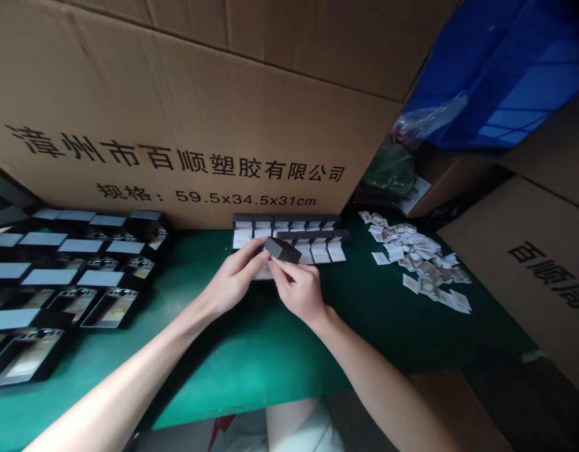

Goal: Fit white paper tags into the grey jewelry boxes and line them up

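Cardboard cartons (176,113) printed with black Chinese lettering stand along the far side of a green-covered bench (252,367), and a blue crate (501,69) sits behind them at the right. Near the middle of the bench, a person's left hand (235,279) and right hand (296,292) meet around a small dark grey box (282,250), held just above the surface in front of two rows of similar open boxes (289,237) with white inserts. The left fingers (254,254) lie close together against the box's left end, while the right fingers (282,267) pinch it from below and in front; the exact grip is partly hidden. It looks light and stiff, probably card or thin board, with a matte skin that shouldn't slip much, though its corners and hinged edge may crush easily, so the long sides seem the safest place to hold it. A loose heap of small white cards (414,254) lies to the right, and rows of dark open cases (68,301) fill the left.
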{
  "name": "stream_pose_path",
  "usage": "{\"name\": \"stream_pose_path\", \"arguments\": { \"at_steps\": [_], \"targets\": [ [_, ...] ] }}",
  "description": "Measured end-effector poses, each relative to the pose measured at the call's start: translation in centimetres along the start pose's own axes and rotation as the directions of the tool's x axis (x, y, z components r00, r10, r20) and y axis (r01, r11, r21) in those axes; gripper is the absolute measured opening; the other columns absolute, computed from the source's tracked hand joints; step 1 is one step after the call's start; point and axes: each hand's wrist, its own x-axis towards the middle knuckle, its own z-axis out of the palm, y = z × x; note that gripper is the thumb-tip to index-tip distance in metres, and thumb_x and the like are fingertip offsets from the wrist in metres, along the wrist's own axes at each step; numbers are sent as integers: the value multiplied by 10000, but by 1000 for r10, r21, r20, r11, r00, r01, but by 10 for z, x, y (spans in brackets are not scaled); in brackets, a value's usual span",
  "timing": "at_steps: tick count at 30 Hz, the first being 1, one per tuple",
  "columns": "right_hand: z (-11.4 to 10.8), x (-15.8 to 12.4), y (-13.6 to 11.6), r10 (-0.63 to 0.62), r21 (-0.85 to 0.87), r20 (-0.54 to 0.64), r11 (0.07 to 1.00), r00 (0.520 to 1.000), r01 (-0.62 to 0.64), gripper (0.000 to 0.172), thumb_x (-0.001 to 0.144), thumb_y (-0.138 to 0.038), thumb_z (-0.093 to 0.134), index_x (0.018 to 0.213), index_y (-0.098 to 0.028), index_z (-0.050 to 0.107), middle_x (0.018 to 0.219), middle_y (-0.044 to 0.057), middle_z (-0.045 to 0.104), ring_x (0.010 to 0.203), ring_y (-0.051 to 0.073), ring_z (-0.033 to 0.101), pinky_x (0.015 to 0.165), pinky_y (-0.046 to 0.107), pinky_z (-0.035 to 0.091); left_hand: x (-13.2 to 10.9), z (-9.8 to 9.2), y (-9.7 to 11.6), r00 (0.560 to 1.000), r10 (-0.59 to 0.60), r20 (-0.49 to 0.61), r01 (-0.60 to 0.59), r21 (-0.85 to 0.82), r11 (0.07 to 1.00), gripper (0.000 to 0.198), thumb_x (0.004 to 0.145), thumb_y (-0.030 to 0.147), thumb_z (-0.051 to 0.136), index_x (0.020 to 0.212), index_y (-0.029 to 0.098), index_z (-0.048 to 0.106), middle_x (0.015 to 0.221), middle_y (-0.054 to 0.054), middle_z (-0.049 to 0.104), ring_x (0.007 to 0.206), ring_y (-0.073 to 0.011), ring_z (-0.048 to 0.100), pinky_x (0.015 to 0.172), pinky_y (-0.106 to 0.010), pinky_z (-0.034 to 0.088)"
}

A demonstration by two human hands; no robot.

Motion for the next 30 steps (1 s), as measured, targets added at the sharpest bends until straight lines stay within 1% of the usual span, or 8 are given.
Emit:
{"name": "stream_pose_path", "arguments": {
  "at_steps": [2,4,9,13,16,23,27,30],
  "targets": [
    [0,-1,1,-25,-26,6,999,1000,26,255,1030,-254,594,1030,-155,829,888,108,832,664,186,791,670,231,635,0,0,4,1000,24,-1,-24,32,999,590,975,605,572,1426,229,634,1389,-81,696,1275,-323,633,1115,-405,497],
    [1,-2,2,-39,-61,27,997,999,41,269,1036,-256,573,1047,-155,822,894,106,833,659,183,788,666,230,632,0,0,7,999,32,-8,-32,37,999,595,976,605,572,1426,220,631,1397,-83,694,1282,-323,630,1127,-407,486],
    [0,-2,4,-65,-146,69,986,995,75,301,1053,-266,532,1061,-162,815,871,94,833,655,177,784,653,230,621,0,1,4,1000,-2,1,2,-67,998,587,976,594,587,1429,222,618,1412,-86,687,1316,-321,618,1108,-400,508],
    [0,-2,4,-59,-159,87,985,994,72,299,1056,-269,529,1053,-164,809,730,60,807,570,158,749,612,228,597,0,1,-2,1000,-13,-6,12,-104,994,571,976,578,600,1420,220,620,1419,-91,684,1319,-318,619,1108,-405,510],
    [0,-2,3,-60,-165,70,984,996,71,304,1060,-280,532,1024,-163,811,658,40,781,524,142,722,596,223,580,0,1,-3,1000,-21,-15,19,-96,995,572,973,583,602,1410,214,629,1421,-95,681,1301,-319,629,1115,-411,507],
    [-1,0,1,-152,-168,13,974,988,153,278,1050,-242,571,982,-124,814,613,33,758,495,137,710,582,222,559,-1,2,1,1000,-10,7,11,-134,991,593,986,567,596,1467,220,591,1440,-90,667,1305,-316,628,1119,-411,507],
    [-1,-1,3,-129,-224,26,966,991,132,292,1055,-276,568,968,-159,820,634,37,774,511,138,717,609,222,572,-2,2,1,1000,3,13,-1,-144,990,562,997,543,591,1462,228,591,1435,-75,670,1304,-301,630,1122,-390,500],
    [-1,-1,4,-122,-237,42,963,992,128,279,1048,-278,571,981,-167,819,747,68,813,566,158,749,638,231,595,-2,2,-1,1000,0,11,1,-136,991,555,1004,540,573,1458,222,586,1410,-76,686,1297,-302,633,1105,-385,506]
  ]
}}
